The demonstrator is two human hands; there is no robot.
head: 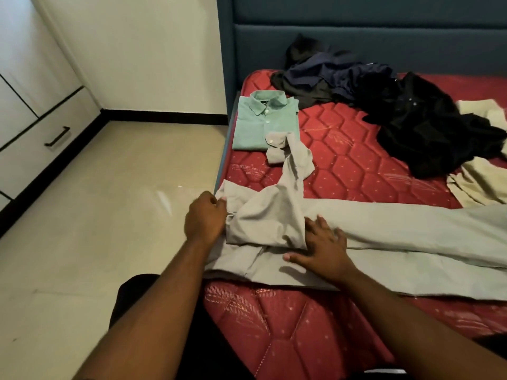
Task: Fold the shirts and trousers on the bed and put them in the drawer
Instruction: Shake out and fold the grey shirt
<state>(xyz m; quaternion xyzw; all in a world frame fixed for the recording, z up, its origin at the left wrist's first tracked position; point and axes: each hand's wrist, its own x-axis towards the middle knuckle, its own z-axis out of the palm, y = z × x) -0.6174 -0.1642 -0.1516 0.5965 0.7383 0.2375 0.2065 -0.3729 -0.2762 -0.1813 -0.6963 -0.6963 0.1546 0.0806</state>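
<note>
A person stands at the edge of a bed with a red quilted mattress (343, 149), both bare arms reaching forward over a long-sleeved grey shirt (384, 242) that lies stretched across the near part of the bed. The left hand (204, 218) has its fingers curled round a bunch of the shirt's fabric right at the mattress edge, while the right hand (323, 245) lies flat and spread, fingers straight, pressing the cloth down beside a fold. One grey sleeve (295, 165) trails away up the bed, its cuff touching a green shirt (260, 124) that sits folded near the headboard. Further back, a heap of dark clothes (397, 111) and some cream trousers (477, 176) wait unfolded. A white drawer with a black handle (57, 137) stands across the floor to the left, closed. The likely trouble: the gripped part of the shirt hangs at the very edge, so a tug could slide the garment off onto the floor. Pulling the loose sleeve inward may also drag against the green shirt and disturb its neat fold, and the bunched fabric under the left hand may crease if it is pressed down unsmoothed.
</note>
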